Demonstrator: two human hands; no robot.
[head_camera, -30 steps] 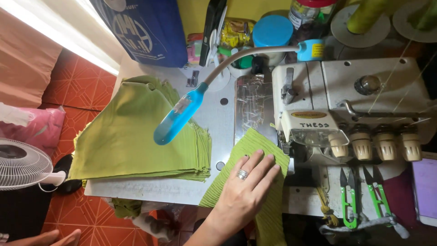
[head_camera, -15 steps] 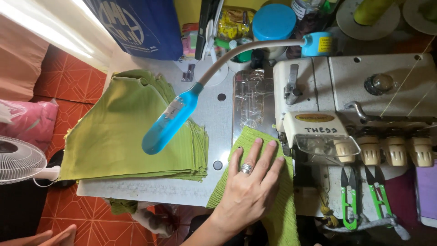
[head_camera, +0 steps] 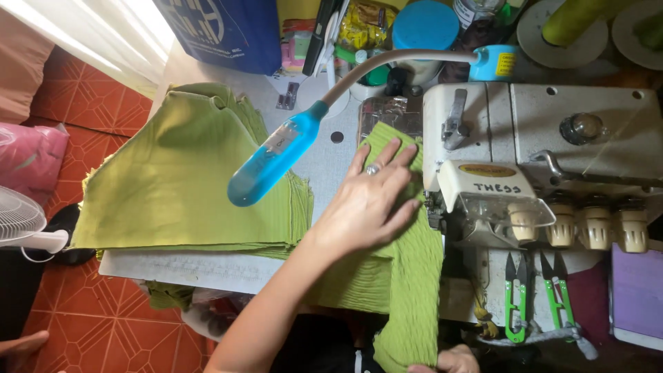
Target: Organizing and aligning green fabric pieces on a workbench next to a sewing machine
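right hand (head_camera: 452,360) only peeks in at the bottom edge, touching the lower end of the green ribbed strip (head_camera: 414,276); can't tell how its fingers sit or whether they pinch the cloth. left hand (head_camera: 369,200) lies flat on the strip, fingers spread wide, nothing gripped, just pressing the cloth down on the table (head_camera: 186,266) just left of the sewing machine (head_camera: 545,152). ring on 1 finger. the strip runs from the table edge up past the hand to beside the machine's front. 2 green thread snips (head_camera: 532,293) lie below the machine on the right. stack of green cloth pieces (head_camera: 173,179) sits left of the hand, well apart from the strip's top end. blue lamp (head_camera: 273,155) on a bent neck hangs over the stack's right edge. white fan (head_camera: 21,221) at far left on the orange floor. blue bag (head_camera: 224,31) and a blue lid (head_camera: 425,24) at the far back.
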